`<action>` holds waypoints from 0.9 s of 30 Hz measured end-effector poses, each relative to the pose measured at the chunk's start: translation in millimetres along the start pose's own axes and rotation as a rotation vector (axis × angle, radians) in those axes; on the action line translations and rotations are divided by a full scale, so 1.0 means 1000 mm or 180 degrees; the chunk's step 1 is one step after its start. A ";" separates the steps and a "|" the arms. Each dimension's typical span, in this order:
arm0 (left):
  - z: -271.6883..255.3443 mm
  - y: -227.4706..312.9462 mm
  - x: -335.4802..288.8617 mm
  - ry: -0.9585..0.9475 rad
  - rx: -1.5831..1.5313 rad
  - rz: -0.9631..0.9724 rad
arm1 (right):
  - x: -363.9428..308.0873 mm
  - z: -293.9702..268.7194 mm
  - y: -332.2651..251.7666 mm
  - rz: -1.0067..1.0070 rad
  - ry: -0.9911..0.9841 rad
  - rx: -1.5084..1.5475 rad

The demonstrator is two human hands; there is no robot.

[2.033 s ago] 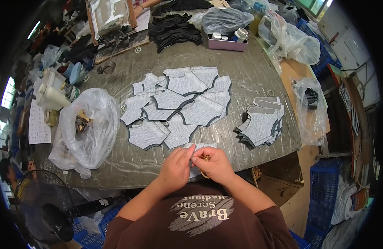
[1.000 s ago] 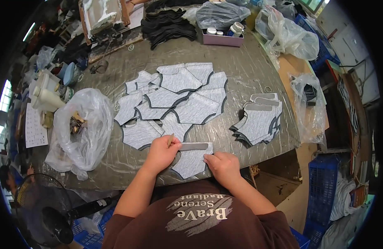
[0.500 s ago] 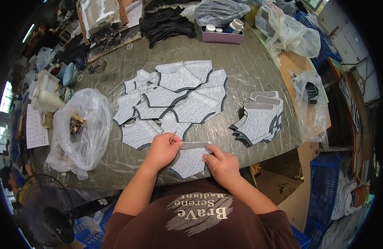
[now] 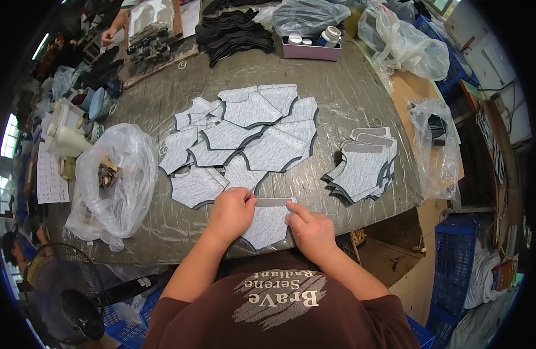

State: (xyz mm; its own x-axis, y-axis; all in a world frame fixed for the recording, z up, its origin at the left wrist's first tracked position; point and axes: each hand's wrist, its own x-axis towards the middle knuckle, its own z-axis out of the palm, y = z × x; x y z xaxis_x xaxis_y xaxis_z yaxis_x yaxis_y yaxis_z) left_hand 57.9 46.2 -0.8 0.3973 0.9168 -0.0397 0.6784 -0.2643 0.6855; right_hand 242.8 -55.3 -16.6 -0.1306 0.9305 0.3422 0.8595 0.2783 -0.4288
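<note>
A grey shaped fabric piece (image 4: 267, 224) with a dark edge lies at the table's near edge. A narrow grey strip (image 4: 272, 202) sits along its top. My left hand (image 4: 230, 212) presses the strip's left end with its fingertips. My right hand (image 4: 310, 230) rests on the piece's right side, index finger on the strip's right end. Beyond them several similar grey pieces (image 4: 245, 139) are spread over the table's middle. A stack of pieces with strips on them (image 4: 361, 166) lies to the right.
A clear plastic bag (image 4: 114, 177) with small items sits at the left. A box with jars (image 4: 311, 45), black cut pieces (image 4: 233, 32) and more bags (image 4: 407, 43) are at the back. Another person's hand (image 4: 108, 36) shows far left. A fan (image 4: 59, 296) stands below left.
Two seconds ago both hands held something small together at the table edge. Since then they have laid a strip on the near grey piece and now press its ends down.
</note>
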 end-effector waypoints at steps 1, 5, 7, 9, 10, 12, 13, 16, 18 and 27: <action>0.001 0.000 -0.001 0.0089 0.0312 0.0215 | 0.000 0.000 0.000 -0.0007 0.0003 0.0000; -0.001 0.010 -0.003 -0.0022 0.0780 0.0119 | -0.004 0.000 0.005 0.0149 0.0170 0.0358; 0.002 0.003 -0.005 0.0258 0.0472 0.0288 | -0.003 0.004 0.009 0.0227 0.0401 0.0627; 0.000 0.005 -0.008 0.0218 0.0223 0.0367 | -0.001 0.006 0.012 0.0536 0.1059 0.0826; 0.000 0.006 -0.009 0.0171 -0.0025 0.0435 | 0.001 0.005 0.013 0.0522 0.0957 0.0852; 0.000 0.005 -0.006 0.0398 -0.0003 0.0448 | 0.005 0.000 0.003 0.0667 0.0640 0.0603; 0.001 0.004 -0.005 0.0622 0.0022 0.0454 | 0.008 -0.001 -0.002 0.0814 0.0317 0.0360; -0.005 -0.006 -0.001 0.0524 0.0480 0.0720 | 0.017 0.002 -0.003 0.0934 -0.0489 -0.0208; -0.011 -0.008 -0.005 0.0361 0.0593 0.0658 | 0.022 0.005 0.000 0.0859 -0.0486 -0.0221; -0.010 -0.015 -0.015 0.0261 0.0650 0.0645 | 0.017 0.011 0.001 0.0671 -0.0330 -0.0094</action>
State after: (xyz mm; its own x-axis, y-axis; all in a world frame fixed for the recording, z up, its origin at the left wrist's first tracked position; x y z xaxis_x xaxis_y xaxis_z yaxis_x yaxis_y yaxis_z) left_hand 36.0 39.3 -3.3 0.4918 0.8581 0.1476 0.7039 -0.4916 0.5126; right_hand 236.1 -37.1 -20.3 0.0046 0.9872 0.1593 0.8870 0.0695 -0.4565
